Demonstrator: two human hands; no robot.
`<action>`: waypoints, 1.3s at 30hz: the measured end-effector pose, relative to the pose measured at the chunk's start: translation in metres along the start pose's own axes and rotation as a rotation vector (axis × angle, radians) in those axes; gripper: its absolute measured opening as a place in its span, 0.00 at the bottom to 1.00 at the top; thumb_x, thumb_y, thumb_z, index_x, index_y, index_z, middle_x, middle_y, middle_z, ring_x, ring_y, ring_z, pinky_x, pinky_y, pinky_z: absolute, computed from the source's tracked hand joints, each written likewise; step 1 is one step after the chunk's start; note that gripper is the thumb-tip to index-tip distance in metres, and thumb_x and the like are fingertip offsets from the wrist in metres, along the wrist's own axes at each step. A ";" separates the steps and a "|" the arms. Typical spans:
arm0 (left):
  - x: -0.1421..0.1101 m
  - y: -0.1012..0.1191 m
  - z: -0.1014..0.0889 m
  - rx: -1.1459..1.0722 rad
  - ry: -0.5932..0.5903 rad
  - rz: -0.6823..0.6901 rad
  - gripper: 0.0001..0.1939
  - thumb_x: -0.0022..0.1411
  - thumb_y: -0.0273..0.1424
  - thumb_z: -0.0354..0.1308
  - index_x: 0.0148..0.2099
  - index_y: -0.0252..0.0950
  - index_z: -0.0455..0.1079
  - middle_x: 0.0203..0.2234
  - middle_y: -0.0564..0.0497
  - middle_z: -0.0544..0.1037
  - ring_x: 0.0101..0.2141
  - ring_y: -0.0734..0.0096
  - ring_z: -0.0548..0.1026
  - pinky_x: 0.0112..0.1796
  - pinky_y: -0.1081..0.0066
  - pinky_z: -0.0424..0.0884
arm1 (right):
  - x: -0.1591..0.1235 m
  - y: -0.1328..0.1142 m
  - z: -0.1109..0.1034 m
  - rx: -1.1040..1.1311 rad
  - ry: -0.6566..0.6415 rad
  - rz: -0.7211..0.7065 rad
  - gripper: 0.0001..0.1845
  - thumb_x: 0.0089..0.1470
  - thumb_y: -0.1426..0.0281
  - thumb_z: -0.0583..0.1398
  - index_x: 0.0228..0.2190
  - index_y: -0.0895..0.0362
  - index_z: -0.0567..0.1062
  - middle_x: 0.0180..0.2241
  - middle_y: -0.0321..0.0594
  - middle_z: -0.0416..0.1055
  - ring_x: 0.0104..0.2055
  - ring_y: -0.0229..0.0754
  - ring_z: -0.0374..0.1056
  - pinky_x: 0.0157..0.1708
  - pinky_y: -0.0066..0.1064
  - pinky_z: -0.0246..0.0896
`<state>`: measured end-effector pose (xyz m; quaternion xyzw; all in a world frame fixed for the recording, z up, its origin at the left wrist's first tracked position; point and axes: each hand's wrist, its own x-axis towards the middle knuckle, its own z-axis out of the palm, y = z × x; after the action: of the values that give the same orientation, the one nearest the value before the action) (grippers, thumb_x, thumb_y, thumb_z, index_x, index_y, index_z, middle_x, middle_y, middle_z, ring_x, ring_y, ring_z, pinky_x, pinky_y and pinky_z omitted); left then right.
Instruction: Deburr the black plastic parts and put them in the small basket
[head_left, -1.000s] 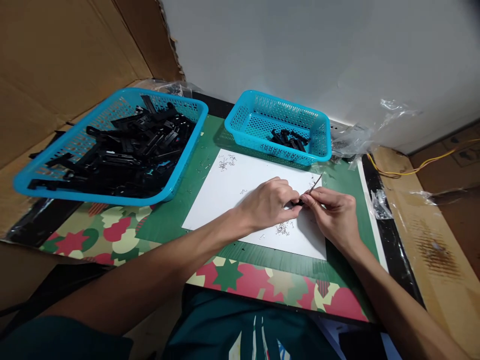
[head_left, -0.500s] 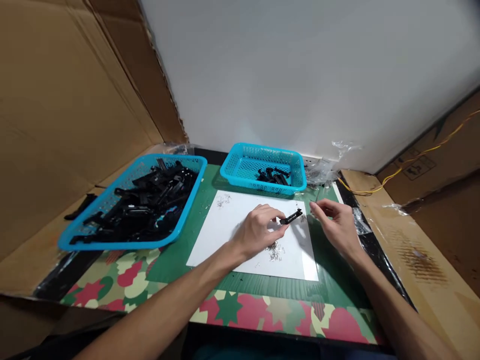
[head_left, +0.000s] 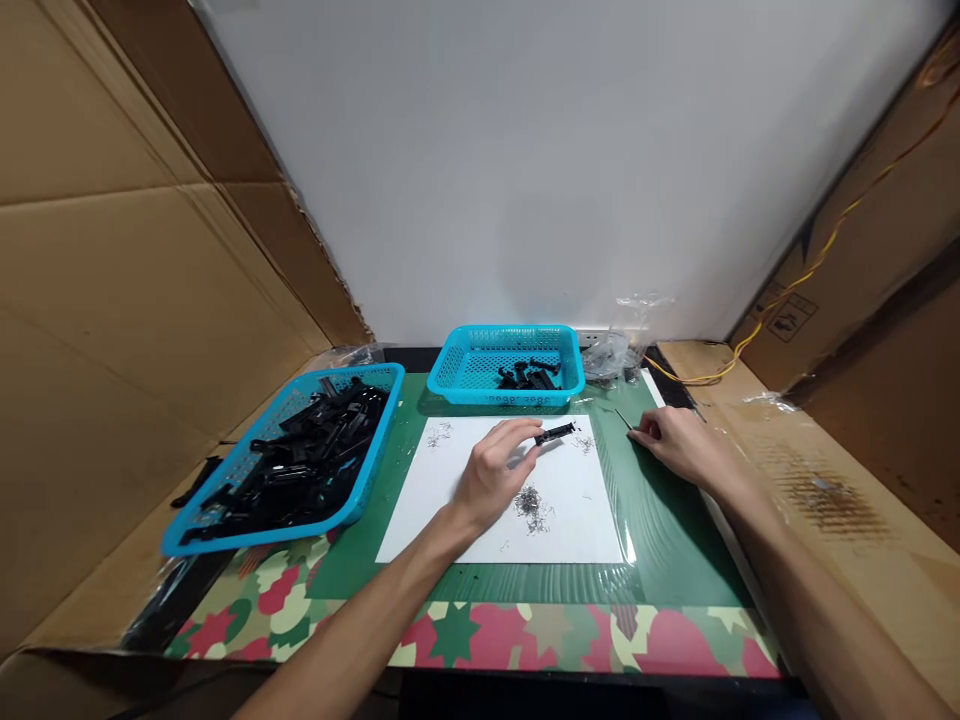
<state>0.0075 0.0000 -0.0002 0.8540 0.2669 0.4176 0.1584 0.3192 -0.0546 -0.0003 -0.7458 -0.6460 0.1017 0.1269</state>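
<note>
Nearest, a table edge (head_left: 517, 640) patterned in red, green and cream is crossed by two bare forearms. Beyond it a green mat (head_left: 675, 540) is spread, with a white sheet (head_left: 435, 515) laid on it, perhaps so that tiny pieces show up clearly. On the sheet a loose pile of fine metal bits (head_left: 531, 506) is gathered.

Just past the pile, one black plastic part (head_left: 556, 433) is held above the sheet by the left hand (head_left: 489, 478). It is pinched by one end between thumb and fingers, the gap closed to the part's width; its far end is left uncovered, presumably for access. Over the mat to the right, a thin metal tool (head_left: 622, 418) is held in a fingertip pinch by the right hand (head_left: 671, 440), its tip pointed away from the body.

At the left, a large blue basket (head_left: 262, 539) is heaped with similar parts, seemingly within easy reach. Farther off, a smaller blue basket (head_left: 510, 398) is set behind the sheet, with fewer parts inside. The view is closed by a pale wall (head_left: 480, 150).
</note>
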 end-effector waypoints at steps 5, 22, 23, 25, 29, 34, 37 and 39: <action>0.002 0.003 -0.001 0.030 -0.007 0.008 0.13 0.69 0.25 0.61 0.54 0.38 0.76 0.48 0.43 0.83 0.50 0.58 0.81 0.51 0.55 0.81 | -0.002 -0.008 -0.004 0.057 0.056 -0.032 0.08 0.62 0.64 0.62 0.35 0.55 0.80 0.31 0.43 0.78 0.32 0.46 0.71 0.28 0.33 0.50; 0.001 0.008 0.003 -0.028 -0.026 0.090 0.10 0.70 0.30 0.64 0.51 0.36 0.79 0.43 0.44 0.83 0.45 0.63 0.81 0.46 0.63 0.79 | -0.012 -0.067 0.017 0.450 0.095 -0.298 0.11 0.63 0.72 0.61 0.36 0.59 0.85 0.40 0.45 0.84 0.42 0.47 0.77 0.44 0.35 0.64; 0.001 0.008 0.004 -0.034 -0.029 0.096 0.10 0.70 0.30 0.65 0.52 0.36 0.79 0.43 0.45 0.83 0.45 0.63 0.81 0.46 0.63 0.79 | -0.012 -0.069 0.019 0.460 0.087 -0.289 0.11 0.63 0.73 0.61 0.36 0.59 0.85 0.40 0.45 0.84 0.42 0.47 0.77 0.44 0.34 0.64; 0.000 0.009 0.005 -0.037 -0.034 0.111 0.10 0.69 0.30 0.65 0.51 0.36 0.79 0.42 0.45 0.83 0.44 0.63 0.81 0.45 0.63 0.80 | -0.012 -0.070 0.021 0.475 0.064 -0.278 0.11 0.62 0.73 0.61 0.35 0.58 0.85 0.39 0.44 0.85 0.40 0.46 0.77 0.42 0.34 0.65; -0.001 0.008 0.007 -0.032 -0.054 0.155 0.10 0.68 0.28 0.66 0.51 0.36 0.79 0.42 0.45 0.82 0.43 0.63 0.81 0.44 0.63 0.80 | -0.010 -0.065 0.021 0.477 0.045 -0.272 0.11 0.60 0.72 0.62 0.34 0.58 0.86 0.37 0.43 0.85 0.36 0.45 0.76 0.38 0.33 0.64; -0.001 0.007 0.008 -0.019 -0.076 0.193 0.11 0.69 0.28 0.65 0.53 0.36 0.79 0.41 0.45 0.82 0.42 0.63 0.80 0.42 0.63 0.80 | -0.011 -0.061 0.020 0.463 0.019 -0.300 0.10 0.59 0.72 0.62 0.35 0.57 0.86 0.35 0.42 0.84 0.36 0.45 0.74 0.37 0.33 0.62; -0.001 0.007 0.008 -0.019 -0.072 0.205 0.11 0.69 0.29 0.65 0.53 0.37 0.79 0.41 0.45 0.82 0.42 0.64 0.80 0.42 0.64 0.80 | -0.012 -0.061 0.020 0.456 0.006 -0.289 0.08 0.58 0.71 0.64 0.34 0.57 0.85 0.33 0.41 0.83 0.36 0.45 0.74 0.36 0.33 0.62; -0.001 0.007 0.009 -0.026 -0.062 0.212 0.11 0.69 0.29 0.65 0.53 0.36 0.79 0.41 0.45 0.82 0.42 0.64 0.80 0.42 0.64 0.80 | -0.013 -0.062 0.020 0.454 0.000 -0.284 0.08 0.58 0.71 0.64 0.34 0.57 0.85 0.33 0.41 0.83 0.35 0.44 0.74 0.36 0.33 0.62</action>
<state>0.0164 -0.0068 -0.0022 0.8878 0.1647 0.4087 0.1326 0.2535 -0.0577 0.0008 -0.6002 -0.7047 0.2251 0.3041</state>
